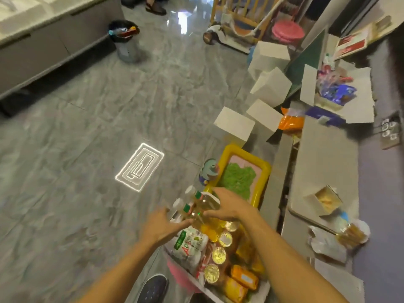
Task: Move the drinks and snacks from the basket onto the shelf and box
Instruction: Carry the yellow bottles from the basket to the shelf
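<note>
A pink basket (pixel 179 278) on the floor at the bottom centre holds drinks and snacks: several gold-lidded cups (pixel 218 254), orange snack packs (pixel 242 276) and a white-and-green packet (pixel 190 241). At its far end stand several clear bottles of yellow drink (pixel 196 206) with white caps. My right hand (pixel 227 206) grips the bottles from the right. My left hand (pixel 161 226) touches them from the left, fingers spread. An open white box (pixel 336 92) with colourful packets sits on the grey shelf (pixel 323 149) at the right.
A yellow tray (pixel 258 165) with green filling lies just beyond the basket, a small toy beside it. White boxes (pixel 236 125) stand on the floor further back. A bin (pixel 124 40) is at the far left. My shoe (pixel 153 289) is beside the basket.
</note>
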{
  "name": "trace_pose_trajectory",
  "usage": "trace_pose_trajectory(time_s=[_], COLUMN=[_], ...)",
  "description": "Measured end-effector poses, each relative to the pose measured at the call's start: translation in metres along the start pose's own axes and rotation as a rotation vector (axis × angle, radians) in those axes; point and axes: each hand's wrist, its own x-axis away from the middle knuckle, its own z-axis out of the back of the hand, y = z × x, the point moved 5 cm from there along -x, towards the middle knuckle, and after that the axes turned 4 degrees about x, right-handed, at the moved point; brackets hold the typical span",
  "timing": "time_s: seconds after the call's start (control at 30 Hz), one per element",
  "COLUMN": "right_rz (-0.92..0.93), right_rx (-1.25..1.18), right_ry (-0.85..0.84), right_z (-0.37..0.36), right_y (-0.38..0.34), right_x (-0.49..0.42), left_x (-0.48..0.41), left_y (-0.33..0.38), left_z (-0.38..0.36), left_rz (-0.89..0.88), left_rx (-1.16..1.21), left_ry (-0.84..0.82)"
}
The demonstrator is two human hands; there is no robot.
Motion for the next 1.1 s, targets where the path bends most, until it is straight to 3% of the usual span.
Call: trace_pose_trajectory(time_s=[0.27, 0.5, 0.63, 0.93, 1.1], right_rz=[0.063, -0.023, -0.098, -0.095, -0.048], right_rx=[-0.064, -0.168, -0.282, -0.473, -0.602], right_ry=[-0.049, 0.147, 0.231, 0.091, 0.197], right_z=[-0.071, -0.089, -0.092, -0.089, -0.073], right_y=[0.035, 0.034, 0.040, 0.063, 0.070], right_x=[-0.084, -0.079, -0.066, -0.055, -0.031], left_x=[-0.073, -0.075, -0.071, -0.063, -0.054], left_y=[-0.016, -0.026, -0.013, 0.004, 0.035], left_z=[-0.060, -0.070, -0.073, -0.084, -0.066], left_rz=[0.014, 0.075, 0.015, -0.116, -0.237], left_rx=[0.195, 0.293, 0.333, 0.419, 0.455], left_ry=[-0.054, 0.020, 0.057, -0.060, -0.060])
